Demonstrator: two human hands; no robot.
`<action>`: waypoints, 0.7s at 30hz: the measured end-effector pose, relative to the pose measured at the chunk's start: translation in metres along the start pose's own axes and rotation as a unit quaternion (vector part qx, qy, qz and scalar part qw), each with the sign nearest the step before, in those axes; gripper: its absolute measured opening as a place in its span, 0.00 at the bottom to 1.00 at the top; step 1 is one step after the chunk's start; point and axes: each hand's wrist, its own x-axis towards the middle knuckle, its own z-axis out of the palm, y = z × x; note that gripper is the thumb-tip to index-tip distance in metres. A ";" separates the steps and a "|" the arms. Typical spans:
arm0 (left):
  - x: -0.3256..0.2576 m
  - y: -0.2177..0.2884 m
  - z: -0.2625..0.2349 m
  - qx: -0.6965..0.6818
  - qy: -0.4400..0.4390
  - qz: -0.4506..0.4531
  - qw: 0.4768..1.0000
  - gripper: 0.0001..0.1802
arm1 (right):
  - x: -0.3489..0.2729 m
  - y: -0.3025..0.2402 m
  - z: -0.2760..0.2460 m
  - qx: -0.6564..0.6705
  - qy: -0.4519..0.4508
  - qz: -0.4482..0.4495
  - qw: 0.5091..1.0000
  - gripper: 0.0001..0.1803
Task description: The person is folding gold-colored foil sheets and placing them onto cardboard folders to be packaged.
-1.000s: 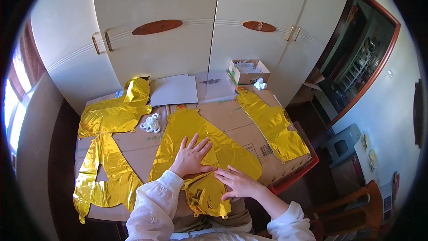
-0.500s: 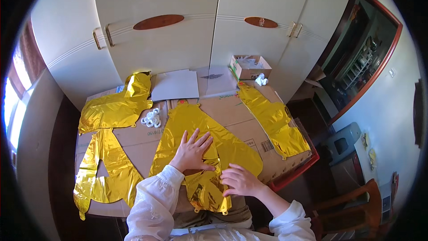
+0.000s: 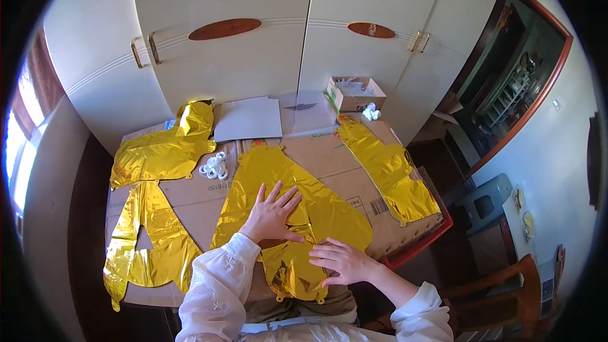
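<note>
A flat gold foil balloon (image 3: 256,174), wide and tapering toward its far end, lies in front of me on the cardboard. My left hand (image 3: 269,215) presses on it with fingers spread. Nearer my body, a creased gold foil piece (image 3: 288,269) overlaps its near edge and hangs toward my lap; whether the two are one balloon I cannot tell. My right hand (image 3: 345,262) rests on the right side of this creased foil, fingers stretched out toward the left. At the left lies an A-shaped gold foil balloon (image 3: 166,234).
Other flat gold foil balloons lie at the far left (image 3: 158,155) and right (image 3: 386,164). A white coiled bundle (image 3: 214,166) sits between balloons. Behind are pale sheets (image 3: 248,118), an open carton (image 3: 358,98) and a white bunch (image 3: 371,111). A wooden chair (image 3: 529,291) stands right.
My right hand has shifted slightly right, and its fingers have straightened and lie flatter across the foil. The creased foil's lower right part has moved a little. My left hand stays put.
</note>
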 end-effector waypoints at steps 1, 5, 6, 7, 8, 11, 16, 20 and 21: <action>0.000 0.000 -0.001 0.000 0.000 0.000 1.000 0.65 | -0.002 0.000 0.002 -0.006 -0.005 -0.005 1.000 0.37; 0.001 0.000 0.001 0.000 0.005 0.003 1.000 0.65 | -0.006 -0.006 -0.001 -0.028 -0.020 -0.012 0.999 0.39; 0.001 0.000 0.001 0.000 0.006 0.003 1.000 0.65 | -0.006 -0.009 -0.006 -0.023 -0.039 -0.001 0.999 0.38; 0.000 0.000 0.000 0.000 0.005 0.003 1.000 0.65 | -0.006 -0.012 -0.008 -0.017 -0.059 0.010 0.998 0.38; 0.000 0.000 0.000 0.001 0.004 0.002 1.000 0.65 | -0.006 -0.013 -0.009 -0.049 -0.070 0.006 0.996 0.39; 0.000 0.000 -0.001 0.002 0.000 -0.001 1.000 0.65 | -0.006 -0.015 -0.005 -0.103 -0.061 -0.006 0.993 0.40; 0.001 0.000 0.001 -0.001 0.000 0.002 1.000 0.66 | -0.010 -0.018 0.008 -0.099 0.024 -0.019 0.995 0.38; 0.000 0.001 0.000 0.002 -0.006 0.000 1.000 0.66 | -0.010 -0.020 0.006 -0.109 0.023 -0.025 0.993 0.36; 0.000 0.001 0.000 0.003 -0.007 0.000 1.000 0.66 | -0.012 -0.019 0.009 -0.113 0.028 -0.027 0.993 0.36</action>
